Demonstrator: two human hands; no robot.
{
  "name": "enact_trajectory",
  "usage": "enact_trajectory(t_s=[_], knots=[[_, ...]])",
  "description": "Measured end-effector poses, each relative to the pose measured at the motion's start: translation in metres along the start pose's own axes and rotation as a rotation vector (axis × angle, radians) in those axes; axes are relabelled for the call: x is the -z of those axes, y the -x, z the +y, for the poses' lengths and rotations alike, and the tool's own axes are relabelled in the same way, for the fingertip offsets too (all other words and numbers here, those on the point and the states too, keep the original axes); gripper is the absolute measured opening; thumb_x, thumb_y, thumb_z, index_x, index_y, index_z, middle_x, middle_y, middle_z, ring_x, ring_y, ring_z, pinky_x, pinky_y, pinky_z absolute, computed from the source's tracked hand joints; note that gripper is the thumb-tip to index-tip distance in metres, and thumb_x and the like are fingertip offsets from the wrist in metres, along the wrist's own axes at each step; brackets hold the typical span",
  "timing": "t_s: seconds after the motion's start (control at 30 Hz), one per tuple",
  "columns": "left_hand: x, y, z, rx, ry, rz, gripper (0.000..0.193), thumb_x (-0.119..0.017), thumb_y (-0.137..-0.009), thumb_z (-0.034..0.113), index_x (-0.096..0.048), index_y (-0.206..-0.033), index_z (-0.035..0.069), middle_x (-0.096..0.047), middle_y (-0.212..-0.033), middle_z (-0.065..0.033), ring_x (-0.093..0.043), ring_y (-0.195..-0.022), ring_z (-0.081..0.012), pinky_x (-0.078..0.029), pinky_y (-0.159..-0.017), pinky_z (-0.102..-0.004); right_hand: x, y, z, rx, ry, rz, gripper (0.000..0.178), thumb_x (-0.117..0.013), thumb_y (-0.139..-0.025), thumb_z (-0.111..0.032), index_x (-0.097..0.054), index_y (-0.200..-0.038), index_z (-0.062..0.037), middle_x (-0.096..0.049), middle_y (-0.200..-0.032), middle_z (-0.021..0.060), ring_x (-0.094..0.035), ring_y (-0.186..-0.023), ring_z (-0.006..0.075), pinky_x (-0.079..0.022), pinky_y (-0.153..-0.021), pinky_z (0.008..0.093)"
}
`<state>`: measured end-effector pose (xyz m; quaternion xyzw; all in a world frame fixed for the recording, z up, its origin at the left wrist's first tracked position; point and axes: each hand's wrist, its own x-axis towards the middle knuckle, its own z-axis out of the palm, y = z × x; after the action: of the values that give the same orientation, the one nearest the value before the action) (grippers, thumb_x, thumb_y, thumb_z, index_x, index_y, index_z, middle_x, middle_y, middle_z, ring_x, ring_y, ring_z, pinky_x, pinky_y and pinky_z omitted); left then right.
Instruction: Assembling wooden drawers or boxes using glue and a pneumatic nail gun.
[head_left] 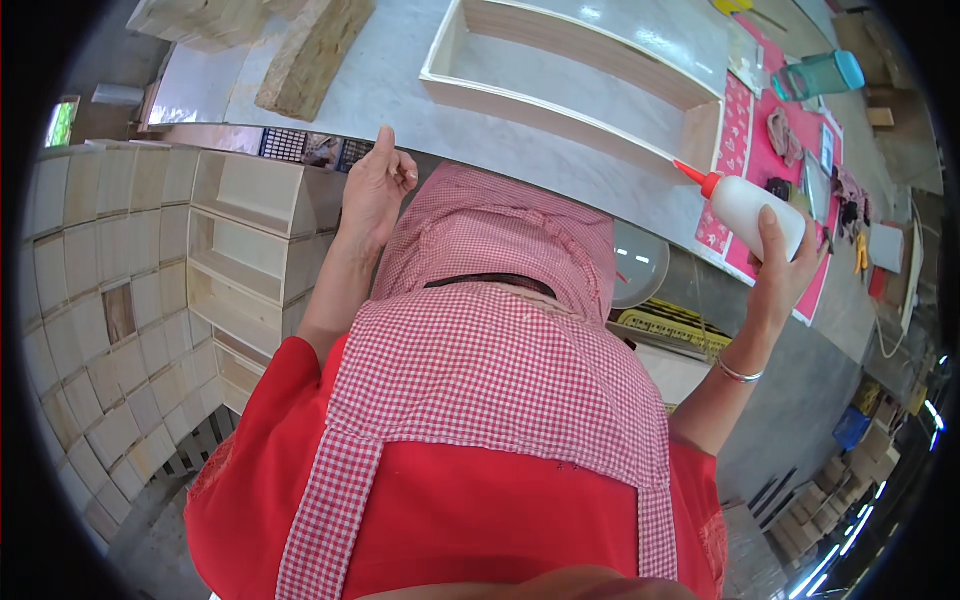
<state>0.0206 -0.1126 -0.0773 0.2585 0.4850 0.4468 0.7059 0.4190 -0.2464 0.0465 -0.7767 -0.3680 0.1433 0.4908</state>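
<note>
My right hand [783, 268] is wrapped round a white squeeze bottle [752, 215] with a red pointed nozzle. The bottle lies tilted in the grip, its tip beside the near right corner of a shallow rectangular wooden frame [545, 115]. Whether the tip touches the wood I cannot tell. That frame rests on the grey tabletop [400, 105], which shows through its middle. My left hand [376, 192] is raised off the table's front edge, holding nothing, one finger stretched up and the others loosely bent.
A thick wooden block [315, 58] lies on the table's left. Beyond the frame's right end are a pink patterned mat [738, 125], a crumpled cloth [784, 137] and a teal jar [815, 77]. Stacked wooden boxes [110, 250] rise on my left. A stool [640, 265] stands under the table.
</note>
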Motion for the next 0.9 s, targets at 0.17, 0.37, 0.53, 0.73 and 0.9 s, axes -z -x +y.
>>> enact_trajectory(t_s=[0.17, 0.37, 0.53, 0.73, 0.9], knots=[[-0.003, -0.002, -0.003, 0.007, -0.008, -0.024, 0.047, -0.059, -0.096, 0.046, -0.044, -0.064, 0.015, -0.055, -0.069, -0.003, -0.051, -0.068, -0.0132, -0.041, -0.067, -0.0275, 0.02, 0.0, 0.012, -0.015, 0.012, 0.051, 0.039, -0.077, -0.083, -0.031, -0.061, -0.104, -0.0018, -0.062, -0.091, 0.0055, -0.057, -0.077, 0.011, -0.049, -0.058, 0.0246], [-0.006, -0.004, -0.006, 0.011, -0.023, -0.026, 0.047, -0.058, -0.097, 0.045, -0.043, -0.064, 0.015, -0.055, -0.069, -0.0033, -0.051, -0.068, -0.0135, -0.041, -0.067, -0.0277, 0.031, -0.003, 0.019, -0.037, 0.021, 0.106, 0.039, -0.077, -0.083, -0.03, -0.061, -0.105, -0.0018, -0.063, -0.09, 0.0057, -0.057, -0.076, 0.0108, -0.048, -0.057, 0.0246], [-0.007, -0.005, -0.007, 0.02, -0.03, -0.008, 0.046, -0.057, -0.097, 0.045, -0.043, -0.064, 0.015, -0.054, -0.069, -0.0032, -0.05, -0.067, -0.0133, -0.041, -0.066, -0.0275, 0.028, -0.01, 0.025, 0.017, 0.04, 0.142, 0.038, -0.078, -0.083, -0.029, -0.061, -0.104, -0.0011, -0.063, -0.09, 0.006, -0.057, -0.076, 0.0111, -0.049, -0.057, 0.0253], [-0.008, -0.002, -0.005, 0.022, -0.04, 0.019, 0.046, -0.056, -0.098, 0.045, -0.042, -0.065, 0.016, -0.054, -0.068, -0.0029, -0.05, -0.066, -0.0132, -0.041, -0.066, -0.0269, 0.01, -0.033, 0.03, 0.064, 0.023, 0.195, 0.036, -0.074, -0.085, -0.032, -0.062, -0.103, -0.0022, -0.06, -0.084, 0.0036, -0.055, -0.066, 0.009, -0.043, -0.05, 0.0221], [-0.002, -0.004, -0.006, 0.032, -0.037, 0.058, 0.046, -0.056, -0.098, 0.045, -0.043, -0.065, 0.016, -0.054, -0.068, -0.0026, -0.05, -0.065, -0.0129, -0.041, -0.066, -0.0266, -0.008, -0.061, 0.044, 0.119, -0.015, 0.233, 0.037, -0.075, -0.085, -0.032, -0.062, -0.101, -0.0006, -0.063, -0.085, 0.0052, -0.057, -0.066, 0.0097, -0.044, -0.05, 0.0228]])
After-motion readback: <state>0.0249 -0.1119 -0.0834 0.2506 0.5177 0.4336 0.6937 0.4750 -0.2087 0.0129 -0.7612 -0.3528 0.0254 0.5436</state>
